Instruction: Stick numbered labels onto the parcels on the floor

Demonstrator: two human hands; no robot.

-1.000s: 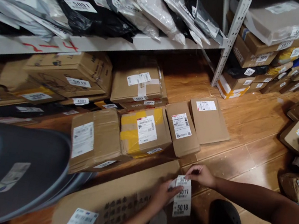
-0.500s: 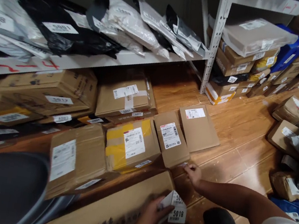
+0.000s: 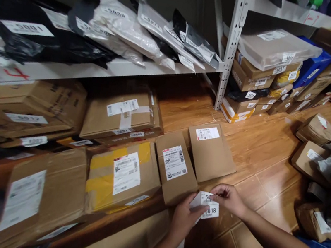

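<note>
My left hand (image 3: 185,217) grips a small stack of white number labels (image 3: 210,210), the lower one reading 5018. Pinched at the upper right edge of the labels is my right hand (image 3: 227,199). Just beyond my hands lies a flat brown parcel (image 3: 162,186) with a white shipping label, and beside it a second flat brown parcel (image 3: 216,157). Left of these sits a box with yellow tape (image 3: 97,174), and further left a plain brown box (image 3: 60,174).
Bagged parcels (image 3: 130,26) lie on a white metal shelf (image 3: 98,72), with boxes below. An upright post (image 3: 227,62) stands beside stacked parcels (image 3: 255,73). More parcels (image 3: 310,159) lie on the wooden floor at right. A large carton (image 3: 122,240) is at the bottom.
My right hand has moved from the near edge of the flat parcel to the labels and now pinches them. My left hand has risen with the labels. The view has shifted right.
</note>
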